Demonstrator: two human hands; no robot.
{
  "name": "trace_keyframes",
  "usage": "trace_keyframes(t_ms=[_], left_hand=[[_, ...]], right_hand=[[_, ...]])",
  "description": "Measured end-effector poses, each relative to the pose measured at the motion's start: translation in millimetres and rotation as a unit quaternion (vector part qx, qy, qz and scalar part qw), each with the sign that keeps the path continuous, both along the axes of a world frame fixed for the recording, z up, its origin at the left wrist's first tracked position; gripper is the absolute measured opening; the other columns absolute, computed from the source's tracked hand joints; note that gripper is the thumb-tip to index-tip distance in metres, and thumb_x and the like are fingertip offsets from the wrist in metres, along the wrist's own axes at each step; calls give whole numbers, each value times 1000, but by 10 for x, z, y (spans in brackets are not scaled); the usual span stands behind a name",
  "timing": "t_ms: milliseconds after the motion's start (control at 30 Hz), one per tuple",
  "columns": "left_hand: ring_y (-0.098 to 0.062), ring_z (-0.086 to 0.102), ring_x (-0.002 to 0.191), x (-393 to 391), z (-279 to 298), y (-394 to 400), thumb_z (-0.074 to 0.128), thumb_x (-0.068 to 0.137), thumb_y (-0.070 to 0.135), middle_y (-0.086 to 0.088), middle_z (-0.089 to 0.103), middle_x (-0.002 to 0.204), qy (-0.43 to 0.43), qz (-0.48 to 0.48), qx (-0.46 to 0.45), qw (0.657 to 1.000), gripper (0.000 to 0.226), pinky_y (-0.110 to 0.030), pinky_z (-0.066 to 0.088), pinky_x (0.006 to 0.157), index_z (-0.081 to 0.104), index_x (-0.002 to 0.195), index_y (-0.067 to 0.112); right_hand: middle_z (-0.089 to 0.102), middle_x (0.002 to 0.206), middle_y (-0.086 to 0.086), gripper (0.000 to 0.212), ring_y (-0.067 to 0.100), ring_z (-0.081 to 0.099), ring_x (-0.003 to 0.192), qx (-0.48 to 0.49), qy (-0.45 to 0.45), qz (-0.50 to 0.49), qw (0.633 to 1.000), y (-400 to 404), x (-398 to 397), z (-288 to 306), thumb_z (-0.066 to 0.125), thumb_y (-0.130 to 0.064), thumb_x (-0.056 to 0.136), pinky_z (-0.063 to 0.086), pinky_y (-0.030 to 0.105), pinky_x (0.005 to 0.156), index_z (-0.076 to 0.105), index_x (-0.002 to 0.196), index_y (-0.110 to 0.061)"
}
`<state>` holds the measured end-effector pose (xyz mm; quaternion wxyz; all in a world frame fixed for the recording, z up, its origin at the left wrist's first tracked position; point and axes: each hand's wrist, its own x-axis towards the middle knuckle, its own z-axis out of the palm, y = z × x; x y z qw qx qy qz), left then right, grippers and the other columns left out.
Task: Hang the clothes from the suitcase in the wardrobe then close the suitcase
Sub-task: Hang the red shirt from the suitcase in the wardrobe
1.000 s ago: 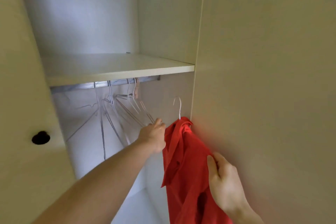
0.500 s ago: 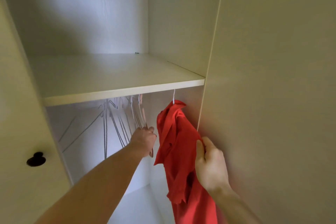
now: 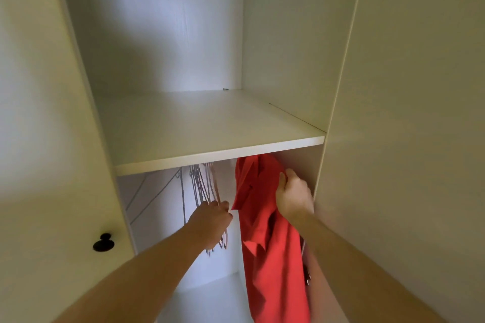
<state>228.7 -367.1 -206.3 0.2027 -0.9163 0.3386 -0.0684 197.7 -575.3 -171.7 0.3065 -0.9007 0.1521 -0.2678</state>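
**Red garment raised under the shelf**

Since the earlier frames the red garment [image 3: 265, 217] has been lifted higher, so that its top now disappears behind the front edge of the shelf [image 3: 220, 157], and the white hook that was visible above it is no longer seen. The right hand [image 3: 292, 198] has been moved up from the lower cloth to the shoulder of the garment, while the left hand [image 3: 212, 220] has been kept low among the empty hangers [image 3: 202, 186].

The garment is gripped near its upper right side by the right hand, with fingers curled round the cloth; this hold is judged to steady the shoulder while the hanger is set on the rail, which is hidden by the shelf. Whether the hook is already over the rail cannot be told. The left hand is held against the bunch of empty wire hangers, apparently to push them leftward and keep room for the garment; its fingertips are hidden behind the knuckles, so its grip cannot be told.

The garment hangs at the right of the wardrobe [image 3: 283, 73] compartment, just beside the right wall. It is bright red, thin and limp, with a collar folded near the top and loose creases running down. A black knob [image 3: 103, 242] is seen on the left door. The suitcase is not in view.
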Motion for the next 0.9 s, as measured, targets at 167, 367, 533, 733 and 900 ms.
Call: trace_keyframes(t_ms=[167,367,533,733,900], left_hand=[[-29,63,100,-15,15,218,63,86,2,-8,53,116,18,18,2,1000,29,-41,49,88,62,114,10],[-28,61,106,-21,-9,405,72,77,3,-5,47,129,47,46,8,998,45,-40,47,90,58,119,11],[-27,57,116,-80,-11,435,70,83,10,-3,35,149,52,30,-19,998,55,-38,43,93,50,133,16],[-24,55,127,-208,-17,431,59,91,9,5,16,166,98,35,-178,979,52,-36,45,102,51,139,29],[-15,56,130,-294,-92,394,56,101,24,20,15,165,131,57,-315,938,55,-24,43,106,36,150,38]], right_hand=[[67,107,27,23,48,63,101,-31,108,-2,994,-9,122,-169,35,-26,105,46,45,77,51,110,-9],[60,134,17,35,35,57,123,18,277,32,960,-13,84,-389,46,-17,99,47,36,98,55,133,-9],[51,144,21,41,37,53,132,17,300,-5,954,54,71,-431,46,-19,98,45,39,104,45,136,-5],[60,111,6,26,30,62,97,59,92,70,992,476,56,-520,59,-11,88,53,42,85,57,114,-15],[64,72,5,22,23,62,67,276,191,231,913,945,249,-415,52,-21,99,51,31,61,65,82,-18]])
